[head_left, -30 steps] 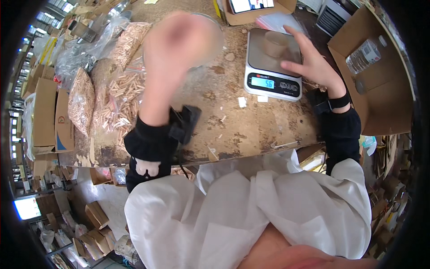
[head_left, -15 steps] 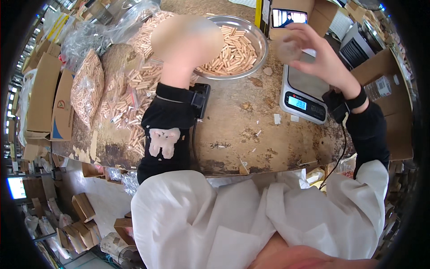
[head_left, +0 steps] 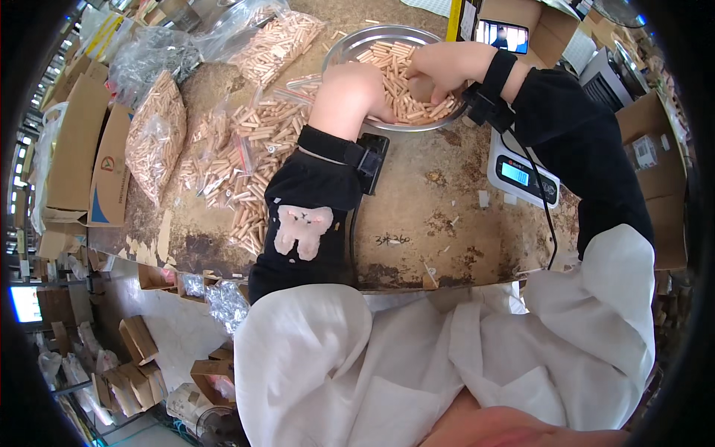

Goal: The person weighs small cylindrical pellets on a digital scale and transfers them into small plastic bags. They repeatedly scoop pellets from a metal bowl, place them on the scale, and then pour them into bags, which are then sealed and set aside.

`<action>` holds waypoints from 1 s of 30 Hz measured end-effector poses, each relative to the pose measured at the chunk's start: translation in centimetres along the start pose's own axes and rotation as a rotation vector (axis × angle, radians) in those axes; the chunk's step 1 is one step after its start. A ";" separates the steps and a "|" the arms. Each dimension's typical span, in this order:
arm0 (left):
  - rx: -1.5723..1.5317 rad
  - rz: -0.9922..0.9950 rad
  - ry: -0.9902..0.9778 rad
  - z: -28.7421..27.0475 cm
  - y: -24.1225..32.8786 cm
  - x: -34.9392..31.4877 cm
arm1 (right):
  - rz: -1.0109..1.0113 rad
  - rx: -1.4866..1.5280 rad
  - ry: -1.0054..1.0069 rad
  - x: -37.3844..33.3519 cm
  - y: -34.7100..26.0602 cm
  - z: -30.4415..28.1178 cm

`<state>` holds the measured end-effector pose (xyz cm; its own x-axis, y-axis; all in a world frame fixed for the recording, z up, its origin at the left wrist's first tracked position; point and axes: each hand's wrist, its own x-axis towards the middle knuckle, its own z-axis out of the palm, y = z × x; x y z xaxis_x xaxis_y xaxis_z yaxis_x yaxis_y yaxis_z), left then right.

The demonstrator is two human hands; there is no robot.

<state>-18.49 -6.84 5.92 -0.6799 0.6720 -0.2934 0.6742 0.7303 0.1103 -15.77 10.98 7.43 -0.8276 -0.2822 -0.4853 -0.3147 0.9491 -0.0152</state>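
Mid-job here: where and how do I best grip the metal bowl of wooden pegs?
I'd pinch the metal bowl by its near rim, coming from the person's side: that curved edge shows bare between the left hand and right hand, while wooden pegs lie inside.

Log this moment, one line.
Left hand: among wooden dowels in metal bowl; right hand: gripping small container, same bowl; digital scale: powered on
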 end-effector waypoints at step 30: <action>-0.846 0.584 0.681 0.6 -0.1 3.7 | -0.245 1.300 0.389 -3.5 -0.3 4.2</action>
<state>-20.90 -4.53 4.26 -0.5222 0.6660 0.5328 0.7005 -0.0215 0.7134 -10.87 12.26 5.49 -0.9577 -0.2761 -0.0815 0.0084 0.2564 -0.9665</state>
